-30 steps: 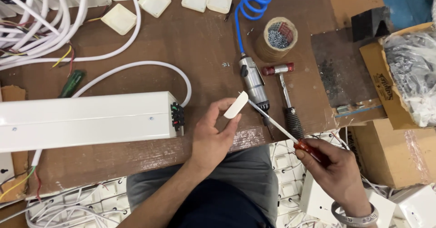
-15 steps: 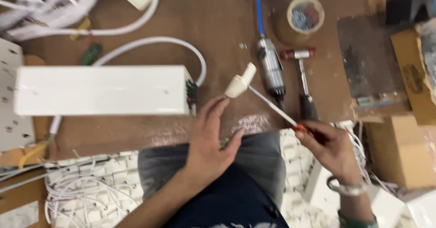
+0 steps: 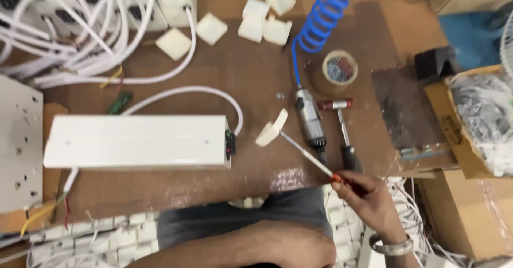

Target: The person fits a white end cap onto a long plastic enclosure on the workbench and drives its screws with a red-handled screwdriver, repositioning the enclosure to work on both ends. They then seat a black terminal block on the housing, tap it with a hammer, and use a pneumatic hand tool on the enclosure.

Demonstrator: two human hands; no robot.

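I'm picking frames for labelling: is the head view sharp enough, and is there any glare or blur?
Head view: slight motion softness overall, edges of the white box and cables a little smeared; a shiny glare patch on the table near its front edge; light even, shadows soft. The right hand and screwdriver stay readable; the left hand is cut off at the bottom edge.

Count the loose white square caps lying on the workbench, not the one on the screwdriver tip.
5 white square caps: one by the cables, one right of it, and three clustered by the blue coiled hose, at and. More may lie beyond the top edge.
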